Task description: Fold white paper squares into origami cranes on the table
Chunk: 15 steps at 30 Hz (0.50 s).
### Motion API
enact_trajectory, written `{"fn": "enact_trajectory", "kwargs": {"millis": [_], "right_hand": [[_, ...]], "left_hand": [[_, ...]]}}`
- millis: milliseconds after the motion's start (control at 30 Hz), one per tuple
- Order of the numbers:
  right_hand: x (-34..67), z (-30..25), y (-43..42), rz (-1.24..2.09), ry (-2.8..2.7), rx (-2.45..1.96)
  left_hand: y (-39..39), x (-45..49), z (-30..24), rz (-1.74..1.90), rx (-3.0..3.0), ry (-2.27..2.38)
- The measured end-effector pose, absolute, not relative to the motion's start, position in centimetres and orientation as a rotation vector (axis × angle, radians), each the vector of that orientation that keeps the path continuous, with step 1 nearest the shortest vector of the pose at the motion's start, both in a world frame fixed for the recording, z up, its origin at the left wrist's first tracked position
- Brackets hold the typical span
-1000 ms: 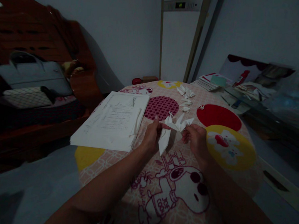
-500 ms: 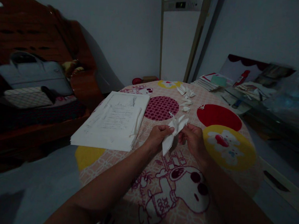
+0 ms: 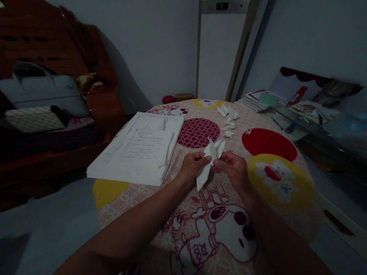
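Observation:
A folded piece of white paper [image 3: 202, 178] with pointed, wing-like flaps is held above the round table's patterned cloth [image 3: 149, 253]. My left hand [image 3: 191, 168] pinches it from the left, thumb on top. From the right, my right hand [image 3: 234, 170] grips its edge near the middle between thumb and fingers; some of those fingertips are hidden. Beyond the hands lie several small folded white paper pieces [image 3: 229, 112] in a loose row. To the left of my left hand is a thick stack of printed white sheets [image 3: 138, 151].
A carved wooden bench [image 3: 100, 101] on the left bears a grey handbag [image 3: 47, 90] and a quilted pouch [image 3: 29, 119]. At right, a glass-topped table [image 3: 323, 138] holds papers and a plastic bag [image 3: 363, 113]. A tall white cabinet-like unit [image 3: 217, 55] stands behind.
My right hand has shifted left and its thumb now presses nearer the paper's middle. The folded paper has moved slightly left and turned more upright. My left hand stays nearly in place.

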State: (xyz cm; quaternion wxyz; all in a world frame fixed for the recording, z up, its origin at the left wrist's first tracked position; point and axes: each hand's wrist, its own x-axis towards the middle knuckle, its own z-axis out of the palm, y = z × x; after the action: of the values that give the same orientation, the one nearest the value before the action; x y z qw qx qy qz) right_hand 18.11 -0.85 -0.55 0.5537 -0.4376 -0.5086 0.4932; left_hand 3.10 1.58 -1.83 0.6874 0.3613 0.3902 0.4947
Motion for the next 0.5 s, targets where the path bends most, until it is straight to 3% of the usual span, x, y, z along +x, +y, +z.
{"fn": "enact_trajectory", "kwargs": {"millis": [167, 500], "right_hand": [[18.05, -0.97, -0.98, 0.996, -1.244, -1.153], [18.62, -1.08, -0.88, 1.097, -1.268, -1.133]], "left_hand": [[1.42, 3.1, -2.12, 1.086, 0.883, 0.876], [1.45, 2.73, -1.9, 1.102, 0.985, 0.864]]}}
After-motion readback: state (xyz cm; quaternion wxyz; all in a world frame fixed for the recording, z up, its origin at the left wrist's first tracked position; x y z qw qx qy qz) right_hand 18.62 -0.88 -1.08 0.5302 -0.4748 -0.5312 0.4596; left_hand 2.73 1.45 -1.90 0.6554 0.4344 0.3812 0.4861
